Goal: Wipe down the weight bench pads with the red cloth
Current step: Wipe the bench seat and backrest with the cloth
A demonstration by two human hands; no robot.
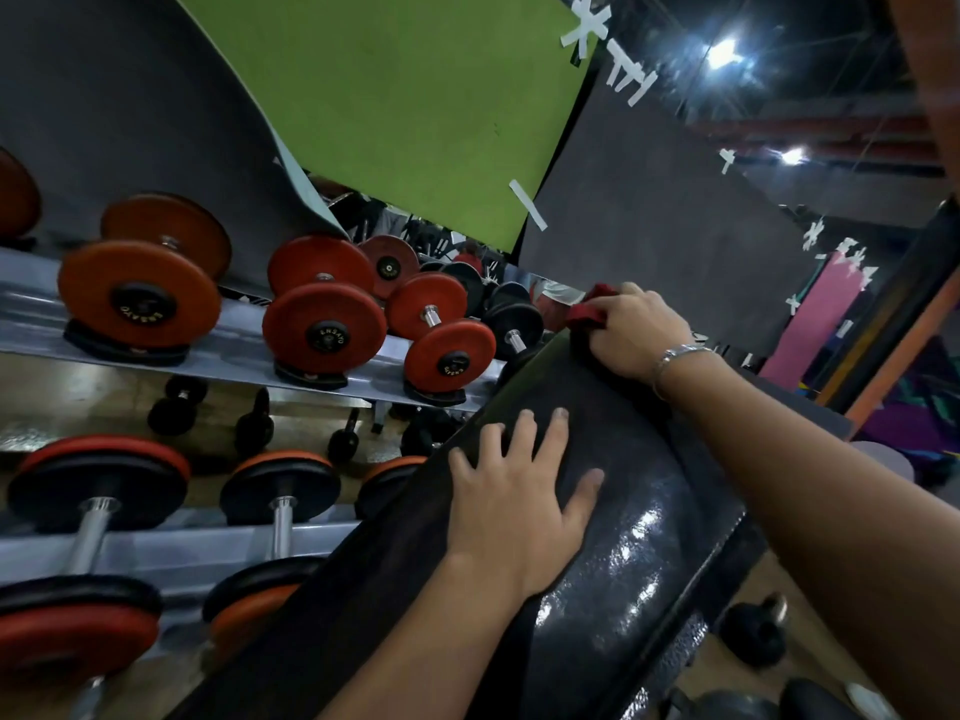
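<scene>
Right grip (631,330) clutches the red cloth (589,309) atop the pad (623,537), left grip (514,506) lies flat on it, fingers spread, beside dumbbells (324,330) marked "ENSAYO".

Before me, red dumbbells (324,324) line a grey rack (31,319); green (405,96) and dark mats (649,210) hang taped above, under bright ceiling lights (722,53).

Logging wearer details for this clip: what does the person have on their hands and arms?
The left hand and right hand are ungloved. Neither forearm shows a sleeve. A silver metal bracelet circles the right wrist.
</scene>
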